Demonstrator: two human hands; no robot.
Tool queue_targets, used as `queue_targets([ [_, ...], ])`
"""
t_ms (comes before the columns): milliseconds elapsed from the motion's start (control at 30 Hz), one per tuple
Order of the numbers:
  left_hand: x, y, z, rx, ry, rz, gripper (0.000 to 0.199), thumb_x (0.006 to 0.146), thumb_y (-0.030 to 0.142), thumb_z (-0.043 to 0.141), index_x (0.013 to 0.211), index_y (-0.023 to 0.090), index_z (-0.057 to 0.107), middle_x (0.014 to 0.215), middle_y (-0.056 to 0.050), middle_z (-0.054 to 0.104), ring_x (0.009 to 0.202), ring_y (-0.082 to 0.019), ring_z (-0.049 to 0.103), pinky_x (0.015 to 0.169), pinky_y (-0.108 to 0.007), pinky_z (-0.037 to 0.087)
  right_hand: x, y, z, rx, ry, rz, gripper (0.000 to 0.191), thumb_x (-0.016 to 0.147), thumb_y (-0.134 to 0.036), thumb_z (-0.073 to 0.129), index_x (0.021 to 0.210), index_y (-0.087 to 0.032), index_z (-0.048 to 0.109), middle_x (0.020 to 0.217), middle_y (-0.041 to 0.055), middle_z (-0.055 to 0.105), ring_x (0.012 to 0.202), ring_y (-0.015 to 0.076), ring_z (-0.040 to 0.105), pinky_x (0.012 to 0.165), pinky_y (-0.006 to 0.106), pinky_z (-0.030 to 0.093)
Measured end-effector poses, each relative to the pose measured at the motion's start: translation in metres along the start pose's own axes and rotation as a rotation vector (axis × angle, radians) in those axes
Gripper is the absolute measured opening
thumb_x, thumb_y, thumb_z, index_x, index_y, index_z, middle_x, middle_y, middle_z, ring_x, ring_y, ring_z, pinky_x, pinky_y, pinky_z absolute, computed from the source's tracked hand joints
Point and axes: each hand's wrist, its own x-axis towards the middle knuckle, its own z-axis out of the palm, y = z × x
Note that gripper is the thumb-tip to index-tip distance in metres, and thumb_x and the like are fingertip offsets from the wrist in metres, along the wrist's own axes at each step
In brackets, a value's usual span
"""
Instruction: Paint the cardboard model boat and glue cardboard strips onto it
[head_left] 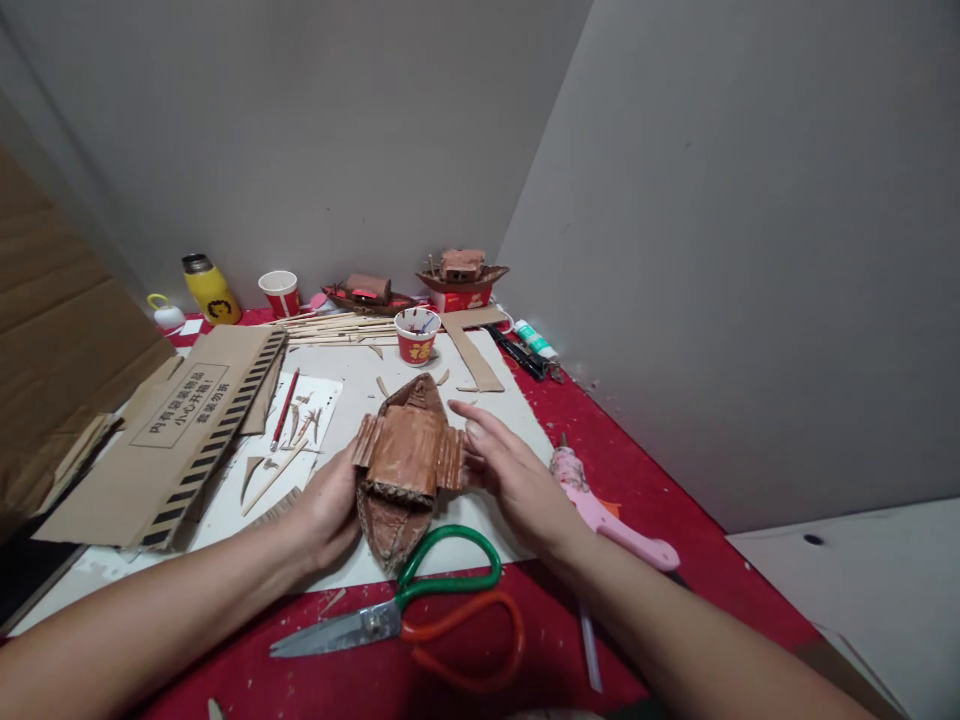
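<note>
Nearest the camera, my bare forearms (187,610) extend over a red-covered table (615,465). On it: white board (356,375); printed corrugated cardboard (169,440), left; green-and-orange-handled scissors (375,622), blades pointing left; brown canopied model boat (405,470), located between my hands above the board. Left hand (334,515) curves against the boat's left side; fingertips hidden, grip cannot be determined. Right hand (517,475) is loosely open, index finger extended, at the right-hand ribbed flap (452,462). Pink glue gun (619,530) lies right; red paper cup (417,345) stands beyond; red pencil (285,408) lies left.
</note>
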Motion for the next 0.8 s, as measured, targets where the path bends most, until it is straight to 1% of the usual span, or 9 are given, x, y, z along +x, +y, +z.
queue_targets([
  [100,0.0,-0.003,-0.001,0.03,-0.04,-0.001,0.04,0.092,0.038,0.063,0.12,0.012,0.07,0.115,-0.013,0.077,0.111,-0.027,0.069,0.106,-0.039,0.047,-0.001,-0.006,0.003,-0.005,-0.018,0.08,0.057,0.09,-0.057,0.053,0.134,-0.022,0.055,0.097,0.0057,0.07,0.078,0.0188,0.067,0.061,0.028,0.056],
  [233,0.003,-0.001,-0.002,0.141,0.023,0.025,0.03,0.093,0.033,0.061,0.108,0.01,0.072,0.106,-0.012,0.079,0.1,-0.024,0.072,0.094,-0.033,0.054,0.003,-0.01,0.001,-0.052,0.009,0.087,0.056,0.089,-0.053,0.052,0.135,-0.021,0.054,0.085,0.0029,0.065,0.064,0.0163,0.062,0.054,0.028,0.055],
  [400,0.009,0.013,-0.011,0.265,0.15,-0.087,0.025,0.098,0.026,0.049,0.097,0.011,0.07,0.084,-0.011,0.077,0.069,-0.017,0.072,0.067,-0.027,0.059,0.011,-0.011,-0.007,-0.087,0.059,0.067,0.053,0.092,-0.05,0.05,0.135,-0.018,0.055,0.086,0.0043,0.063,0.062,0.0148,0.059,0.052,0.027,0.054],
  [467,0.006,0.021,-0.016,0.279,0.179,-0.111,0.027,0.099,0.027,0.046,0.092,0.012,0.068,0.078,-0.01,0.074,0.063,-0.016,0.07,0.065,-0.028,0.06,0.012,-0.01,-0.009,-0.104,0.068,0.05,0.05,0.093,-0.047,0.052,0.132,-0.017,0.057,0.086,0.0043,0.064,0.065,0.0146,0.06,0.054,0.026,0.053],
  [533,0.0,0.029,-0.021,0.333,0.202,-0.079,0.026,0.098,0.029,0.049,0.092,0.011,0.068,0.081,-0.01,0.073,0.066,-0.017,0.071,0.067,-0.03,0.06,0.012,-0.009,-0.01,-0.128,0.059,0.021,0.047,0.093,-0.046,0.053,0.13,-0.017,0.058,0.089,0.0048,0.067,0.07,0.0156,0.063,0.056,0.026,0.053],
  [600,-0.009,0.034,-0.028,0.444,0.246,0.023,0.025,0.095,0.032,0.056,0.101,0.011,0.069,0.089,-0.011,0.074,0.073,-0.018,0.071,0.068,-0.029,0.06,0.01,-0.007,-0.012,-0.226,0.043,-0.037,0.045,0.093,-0.045,0.053,0.128,-0.017,0.059,0.091,0.0061,0.07,0.076,0.0174,0.067,0.062,0.028,0.054],
  [667,-0.02,0.036,-0.033,0.582,0.297,0.187,0.029,0.091,0.035,0.063,0.108,0.013,0.068,0.095,-0.01,0.074,0.079,-0.018,0.071,0.071,-0.028,0.059,0.008,-0.007,-0.014,-0.417,0.059,-0.138,0.042,0.093,-0.042,0.055,0.125,-0.016,0.062,0.096,0.0086,0.073,0.08,0.0193,0.069,0.07,0.032,0.055],
  [733,-0.032,0.034,-0.036,0.746,0.318,0.376,0.028,0.088,0.036,0.068,0.108,0.016,0.068,0.095,-0.007,0.073,0.083,-0.017,0.069,0.075,-0.027,0.057,0.005,-0.008,-0.016,-0.595,0.123,-0.283,0.037,0.091,-0.038,0.059,0.121,-0.017,0.064,0.105,0.0105,0.074,0.083,0.0206,0.07,0.077,0.036,0.055],
  [800,-0.042,0.031,-0.035,0.981,0.282,0.574,0.018,0.088,0.033,0.069,0.1,0.019,0.069,0.092,-0.005,0.072,0.084,-0.016,0.068,0.079,-0.028,0.055,0.001,-0.01,-0.015,-0.657,0.176,-0.452,0.027,0.091,-0.031,0.061,0.113,-0.018,0.067,0.104,0.0092,0.074,0.083,0.0197,0.069,0.077,0.034,0.055],
])
